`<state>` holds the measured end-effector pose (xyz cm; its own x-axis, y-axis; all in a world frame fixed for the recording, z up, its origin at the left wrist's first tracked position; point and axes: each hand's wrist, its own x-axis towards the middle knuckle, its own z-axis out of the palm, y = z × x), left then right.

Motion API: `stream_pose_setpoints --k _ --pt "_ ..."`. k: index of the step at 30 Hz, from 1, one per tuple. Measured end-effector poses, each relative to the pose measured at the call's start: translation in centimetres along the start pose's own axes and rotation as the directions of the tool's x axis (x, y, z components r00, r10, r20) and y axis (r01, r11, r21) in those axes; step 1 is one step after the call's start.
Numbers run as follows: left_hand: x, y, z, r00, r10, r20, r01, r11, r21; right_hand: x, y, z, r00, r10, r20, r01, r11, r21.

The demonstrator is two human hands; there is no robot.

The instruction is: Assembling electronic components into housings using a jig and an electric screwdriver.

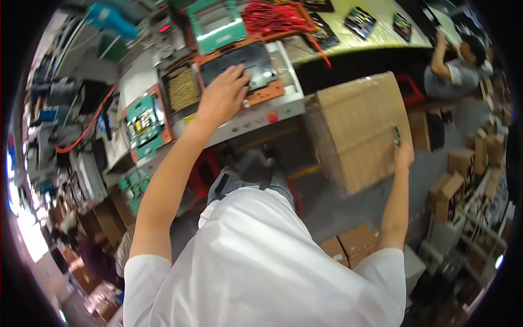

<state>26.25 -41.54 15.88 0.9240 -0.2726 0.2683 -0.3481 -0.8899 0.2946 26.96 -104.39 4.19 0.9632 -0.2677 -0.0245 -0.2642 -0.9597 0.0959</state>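
My left hand (222, 97) is over a flat black panel (239, 68) that lies in an orange fixture (271, 92) on the workbench. Its fingers are apart and slightly bent, with the tips at the panel's surface; whether they press on it I cannot tell. Out to the right, my right hand (403, 156) is beside a large cardboard box (359, 122) with clear plastic on it. The fingers are closed at a small dark green piece (397, 135), too small to name, seen against the cardboard.
A tray of brass-coloured pins (184, 90) and a green fixture (144, 124) sit left of the panel. Behind it are a green frame (218, 27) and red wires (275, 17). A red button (273, 117) marks the bench front. A person (455, 68) works far right.
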Motion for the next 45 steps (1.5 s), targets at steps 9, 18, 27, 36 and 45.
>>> stream_pose_setpoints --k 9,18,27,36,45 --pt "-5.2 4.3 -2.9 0.949 -0.300 -0.101 0.227 0.867 -0.443 1.6 3.2 -0.6 0.956 -0.166 -0.244 0.267 0.836 0.479" --pt "-4.7 12.3 -4.0 0.989 -0.139 0.043 0.129 0.692 -0.710 -8.2 -23.2 -17.9 0.908 -0.272 0.319 -0.341 -0.036 0.939" --pt "-6.1 8.2 -4.8 0.999 -0.047 -0.006 0.031 0.739 -0.674 -12.6 -34.1 -18.4 0.214 -0.929 0.302 -0.679 0.080 0.729" --pt "-0.2 2.1 -0.3 0.898 -0.434 -0.070 0.258 0.649 -0.715 -1.5 -38.2 -19.1 0.570 -0.813 0.120 0.153 0.249 0.956" --pt "-0.3 0.9 2.7 0.953 -0.243 -0.180 0.133 0.871 -0.473 1.0 -38.0 -16.5 0.477 -0.874 -0.090 0.591 0.244 0.769"
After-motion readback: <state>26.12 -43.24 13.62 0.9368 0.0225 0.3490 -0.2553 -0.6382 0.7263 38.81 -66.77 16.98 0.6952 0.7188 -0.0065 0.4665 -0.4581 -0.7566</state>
